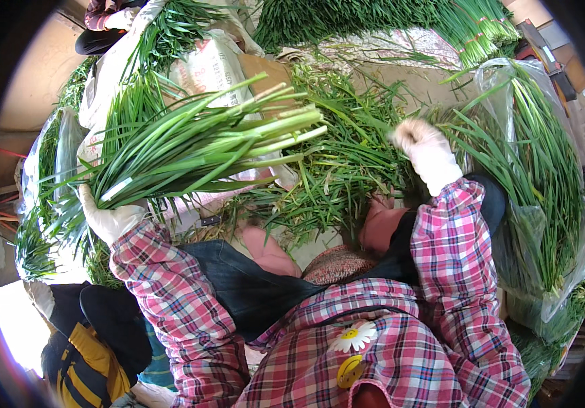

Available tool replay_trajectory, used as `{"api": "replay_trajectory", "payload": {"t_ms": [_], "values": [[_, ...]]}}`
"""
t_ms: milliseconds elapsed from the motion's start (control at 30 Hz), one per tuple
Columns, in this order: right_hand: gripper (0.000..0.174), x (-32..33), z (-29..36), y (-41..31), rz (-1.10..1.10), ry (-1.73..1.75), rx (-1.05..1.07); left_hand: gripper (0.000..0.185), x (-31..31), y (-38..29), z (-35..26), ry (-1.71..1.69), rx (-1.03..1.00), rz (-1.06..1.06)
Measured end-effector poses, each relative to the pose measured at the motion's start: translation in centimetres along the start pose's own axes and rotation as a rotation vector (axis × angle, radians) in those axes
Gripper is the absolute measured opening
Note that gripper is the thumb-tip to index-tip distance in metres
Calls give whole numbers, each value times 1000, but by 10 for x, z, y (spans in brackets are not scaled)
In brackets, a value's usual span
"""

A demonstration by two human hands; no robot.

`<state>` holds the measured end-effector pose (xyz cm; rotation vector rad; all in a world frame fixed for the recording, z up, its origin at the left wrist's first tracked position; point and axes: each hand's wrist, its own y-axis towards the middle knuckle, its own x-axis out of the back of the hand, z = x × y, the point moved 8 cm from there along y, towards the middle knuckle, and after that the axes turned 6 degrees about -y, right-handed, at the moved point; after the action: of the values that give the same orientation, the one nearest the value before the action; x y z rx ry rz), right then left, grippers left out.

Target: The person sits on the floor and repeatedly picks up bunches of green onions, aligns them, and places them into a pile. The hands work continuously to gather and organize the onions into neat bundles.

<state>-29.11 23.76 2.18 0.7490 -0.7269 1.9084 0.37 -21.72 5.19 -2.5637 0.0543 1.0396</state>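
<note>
A bunch of long green leafy stalks, like garlic chives (195, 145), lies across my left hand (111, 217), gloved in white, which grips it by the leafy end. The pale cut ends point to the right and fan apart. My right hand (422, 148), also in a white glove, is raised over the right side of the loose leaves; its fingers are motion-blurred, and whether they hold anything is unclear. Below and between both hands spreads a heap of loose green leaves and trimmings (343, 153).
A clear plastic bag of chives (542, 188) stands at the right. Banded bundles (476, 35) lie at the top right. White woven sacks (211, 66) and more chives are at the left. A knife handle (211, 221) shows near my knee. Other people sit at top left and bottom left.
</note>
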Motion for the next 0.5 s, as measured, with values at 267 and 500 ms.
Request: {"api": "replay_trajectory", "payload": {"t_ms": [267,500], "values": [[27,-38,101,-52,328,309,493,43,-11,-14,4,15,-39,-9],[22,-121,135,-53,563,1270,-93,35,-37,-24,7,-109,-80,152]]}}
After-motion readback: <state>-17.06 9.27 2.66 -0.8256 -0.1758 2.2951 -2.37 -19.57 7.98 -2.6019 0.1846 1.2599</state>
